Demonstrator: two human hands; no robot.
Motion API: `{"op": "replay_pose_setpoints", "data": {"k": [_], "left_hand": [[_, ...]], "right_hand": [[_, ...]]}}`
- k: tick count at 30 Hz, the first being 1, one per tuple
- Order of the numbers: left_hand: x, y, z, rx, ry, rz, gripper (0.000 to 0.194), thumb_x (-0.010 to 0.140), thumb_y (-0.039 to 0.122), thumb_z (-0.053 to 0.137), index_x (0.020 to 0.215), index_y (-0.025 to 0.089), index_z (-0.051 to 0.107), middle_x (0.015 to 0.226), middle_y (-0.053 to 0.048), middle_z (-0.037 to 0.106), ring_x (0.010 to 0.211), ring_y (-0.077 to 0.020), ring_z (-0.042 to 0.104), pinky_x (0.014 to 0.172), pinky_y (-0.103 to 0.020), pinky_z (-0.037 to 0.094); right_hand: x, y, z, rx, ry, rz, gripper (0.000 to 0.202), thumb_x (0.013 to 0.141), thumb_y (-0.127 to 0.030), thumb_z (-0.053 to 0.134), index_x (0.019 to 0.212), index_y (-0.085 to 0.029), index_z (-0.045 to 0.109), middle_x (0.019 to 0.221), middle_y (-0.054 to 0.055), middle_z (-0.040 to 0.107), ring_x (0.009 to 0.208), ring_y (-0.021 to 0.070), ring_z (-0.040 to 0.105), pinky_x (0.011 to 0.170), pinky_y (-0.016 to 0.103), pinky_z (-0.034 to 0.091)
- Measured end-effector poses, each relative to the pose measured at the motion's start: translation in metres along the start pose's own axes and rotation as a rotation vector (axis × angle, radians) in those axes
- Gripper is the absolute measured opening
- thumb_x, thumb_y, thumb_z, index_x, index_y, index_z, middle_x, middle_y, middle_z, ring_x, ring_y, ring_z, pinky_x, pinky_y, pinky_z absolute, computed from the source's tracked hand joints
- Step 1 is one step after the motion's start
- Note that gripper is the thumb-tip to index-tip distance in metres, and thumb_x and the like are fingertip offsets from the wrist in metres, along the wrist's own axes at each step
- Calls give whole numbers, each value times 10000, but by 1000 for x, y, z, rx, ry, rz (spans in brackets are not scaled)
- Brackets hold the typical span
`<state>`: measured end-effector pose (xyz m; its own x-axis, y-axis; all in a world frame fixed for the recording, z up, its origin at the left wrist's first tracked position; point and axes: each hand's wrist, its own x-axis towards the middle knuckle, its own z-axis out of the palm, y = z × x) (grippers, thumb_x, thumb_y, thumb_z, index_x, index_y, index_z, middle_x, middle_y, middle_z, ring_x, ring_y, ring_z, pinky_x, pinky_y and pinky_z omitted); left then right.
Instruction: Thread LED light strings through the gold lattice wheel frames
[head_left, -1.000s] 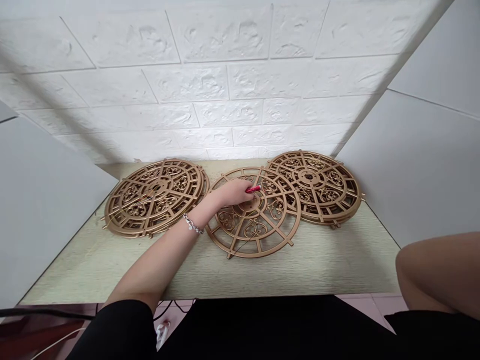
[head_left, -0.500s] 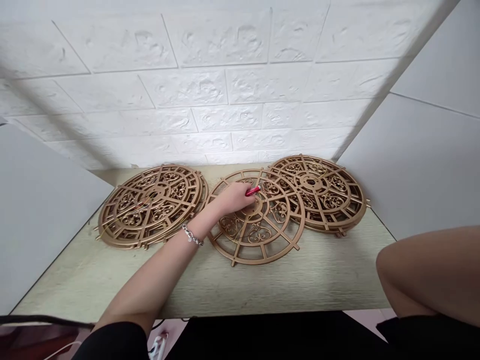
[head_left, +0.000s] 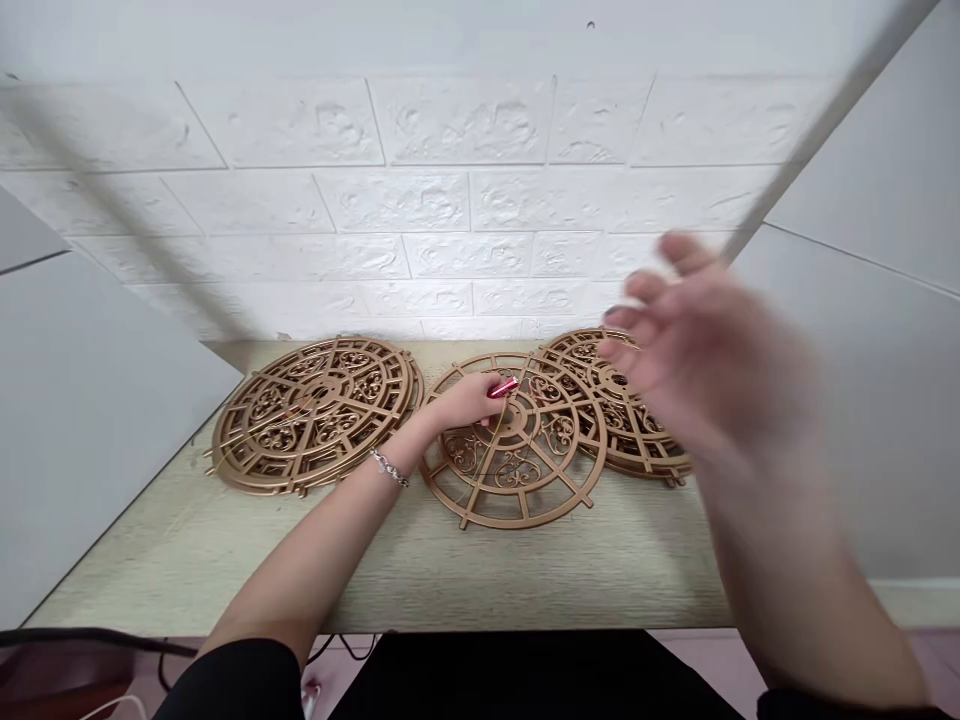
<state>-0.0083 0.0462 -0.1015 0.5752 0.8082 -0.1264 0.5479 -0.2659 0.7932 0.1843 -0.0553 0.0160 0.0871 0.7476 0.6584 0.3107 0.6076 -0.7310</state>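
My left hand [head_left: 469, 400], with a silver chain bracelet [head_left: 389, 468] at the wrist, is closed around a small, shiny red cylinder [head_left: 502, 388] with a pale end; its exact kind I cannot make out. The hand is over the hub of a round, gold-brown openwork disc [head_left: 523, 523] with scrollwork and short tabs on its rim. My right hand [head_left: 712, 350] is raised above the right side of the table, blurred, its fingers apart and nothing visible in them. It covers part of the right stack of discs [head_left: 592, 350].
Another stack of similar discs [head_left: 319, 390] lies at the left, with thin yellowish strands across it. A white brick-pattern wall [head_left: 435, 200] rises behind the table [head_left: 525, 590], with grey panels [head_left: 97, 400] at both sides. Dark cables [head_left: 97, 637] hang by the lower left edge.
My right hand has come up from the lower right into view over the right stack. My left hand stays at the middle disc's hub with the red cylinder. The view has tilted slightly up.
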Motion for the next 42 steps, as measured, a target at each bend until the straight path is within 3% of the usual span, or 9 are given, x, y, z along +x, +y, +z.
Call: {"op": "replay_pose_setpoints", "data": {"k": [2,6,9,15,21,25,30,36,42], "left_hand": [[1,-2,-1,-65,-9,25,82,718,179,531,724,164,451,573,48,489,433,-64,480,428,-194,380],[4,-7,-3,-228,-59,44,106,724,171,544,800,148,473,621,56,491,420,-39,449,413,-178,362],[3,-7,-4,-251,-89,30,167,735,189,551,889,130,526,639,48,519,417,-35,447,414,-174,363],[0,3,-3,-223,-60,0,121,764,211,550,843,120,563,606,40,518,415,-29,428,410,-160,350],[0,3,-8,-245,-73,-27,127,782,256,549,795,130,538,633,23,554,410,-29,441,378,-150,310],[1,3,-8,-243,-63,-3,144,780,272,552,790,129,544,583,37,520,411,-36,451,374,-150,305],[-2,9,-9,-265,-57,16,164,779,292,564,779,130,539,526,53,479,404,-42,448,372,-153,308],[-6,19,-20,-339,67,8,214,795,265,544,956,126,571,867,-40,630,453,-25,503,354,-143,278],[-13,36,-19,-473,159,72,150,779,273,581,834,134,571,686,0,589,414,-30,470,350,-156,278]], "right_hand": [[-5,30,26,235,-97,261,176,826,-188,463,984,-227,528,788,2,622,676,119,614,605,273,525],[-22,92,57,235,-104,421,181,744,-188,530,925,-195,544,755,7,623,609,118,577,526,246,488],[-34,113,60,148,-135,504,202,747,-210,519,942,-176,556,749,17,621,580,121,554,482,239,443],[-37,122,50,-117,-114,365,329,773,-188,506,1099,-163,536,704,-2,597,564,124,529,499,247,428],[-40,139,47,-472,-398,13,321,778,-133,555,1068,-237,644,922,53,648,765,189,601,672,334,484],[-41,133,54,-380,-482,-67,302,826,-191,542,1113,-223,630,871,54,644,767,176,603,684,318,494],[-30,120,67,-99,-341,53,208,836,-228,520,954,-213,691,848,40,677,804,168,623,758,328,504],[-8,117,70,387,-217,365,296,774,-385,608,961,-161,659,784,38,675,714,139,620,731,315,528],[10,109,73,485,-198,410,318,684,-401,699,883,-155,668,728,12,647,666,107,592,721,286,518]]}}
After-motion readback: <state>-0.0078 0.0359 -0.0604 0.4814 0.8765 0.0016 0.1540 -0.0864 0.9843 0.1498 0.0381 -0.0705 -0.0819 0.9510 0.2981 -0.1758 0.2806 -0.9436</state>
